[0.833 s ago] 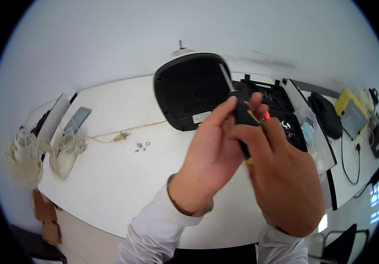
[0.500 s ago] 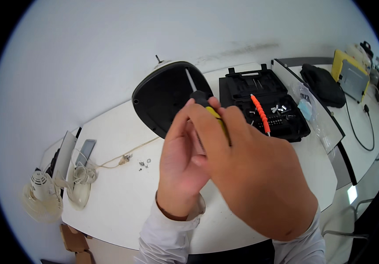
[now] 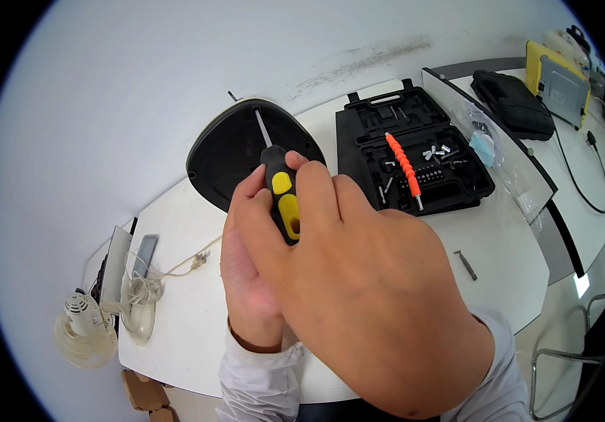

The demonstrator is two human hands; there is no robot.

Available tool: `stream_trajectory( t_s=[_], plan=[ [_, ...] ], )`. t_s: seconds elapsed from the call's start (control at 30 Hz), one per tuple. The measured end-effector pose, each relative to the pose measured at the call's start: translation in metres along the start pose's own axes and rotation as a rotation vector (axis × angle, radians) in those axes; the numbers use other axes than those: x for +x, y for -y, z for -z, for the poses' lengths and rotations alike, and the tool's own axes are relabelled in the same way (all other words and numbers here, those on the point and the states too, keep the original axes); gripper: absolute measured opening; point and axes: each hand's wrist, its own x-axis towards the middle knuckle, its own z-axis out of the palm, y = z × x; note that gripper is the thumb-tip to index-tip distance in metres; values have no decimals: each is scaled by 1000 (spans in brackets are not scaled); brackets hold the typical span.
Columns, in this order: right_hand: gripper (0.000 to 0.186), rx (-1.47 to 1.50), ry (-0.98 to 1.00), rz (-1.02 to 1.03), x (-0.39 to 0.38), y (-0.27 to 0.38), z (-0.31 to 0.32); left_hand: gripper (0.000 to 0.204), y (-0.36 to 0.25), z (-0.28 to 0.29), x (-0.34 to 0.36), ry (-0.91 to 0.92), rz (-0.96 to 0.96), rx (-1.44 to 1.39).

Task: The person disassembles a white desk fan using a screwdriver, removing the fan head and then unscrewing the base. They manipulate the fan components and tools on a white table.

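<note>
A screwdriver [image 3: 271, 156] with a black and yellow handle points away from me. Its metal tip meets a recess near the far edge of a black, rounded, panel-like base [image 3: 225, 151]. My right hand [image 3: 380, 295] is closed round the handle, its back toward me. Behind it, my left hand [image 3: 249, 281] has its fingers curled against the handle's left side, partly covered by the right. A thin rod sticks up beyond the base, against the wall.
Right of the base lies an open black tool case [image 3: 457, 200] with bits and an orange flexible shaft [image 3: 402, 163]. A small bent metal tool [image 3: 465, 266] rests nearer me. At left are a cord plug [image 3: 199, 260] and a white fan [image 3: 84, 330]. A divider [image 3: 499, 133] edges the right.
The screwdriver handle has turned, so its yellow parts now face up. My view has shifted, moving the base left; my hands now hide the small loose hardware, and the bent tool shows.
</note>
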Motion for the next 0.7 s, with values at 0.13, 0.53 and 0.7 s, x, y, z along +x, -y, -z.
stream_trajectory(
  t_s=[0.13,0.53,0.7],
  plan=[
    [25,-1,39,-36,-3,-10,1,26,3,6,11,-80,13,15],
    [31,39,194,-191,2,-3,-4,32,13,10,3,94,-178,267],
    [43,3,305,-443,9,1,-5,34,6,8,10,78,-130,194]
  ],
)
